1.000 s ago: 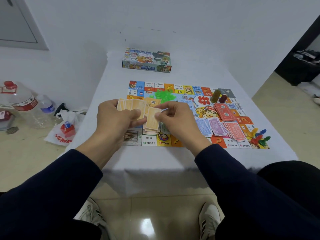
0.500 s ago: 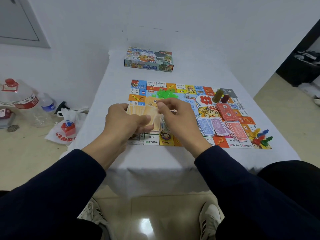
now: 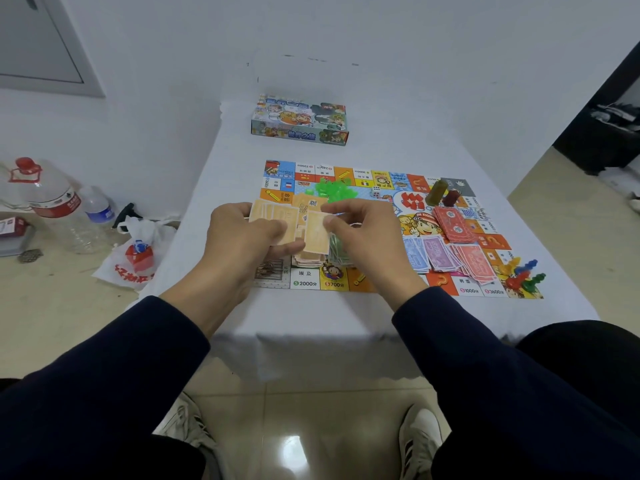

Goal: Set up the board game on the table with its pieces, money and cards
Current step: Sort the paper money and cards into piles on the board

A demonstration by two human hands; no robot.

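My left hand [image 3: 239, 233] fans a sheaf of orange notes [image 3: 277, 225] above the board [image 3: 367, 233] on the bench while my right hand [image 3: 360, 230] pinches one note [image 3: 317, 235] by its edge (thin, limp, slippery paper, best gripped near a corner).

A printed paper game board [image 3: 381, 199] lies at frame centre on a white-clothed table [image 3: 346, 317], the cardboard game box [image 3: 300, 120] behind it; fanned paper banknotes [image 3: 446, 256] lie on its right half, clear plastic water bottles [image 3: 65, 209] stand at left frame edge.
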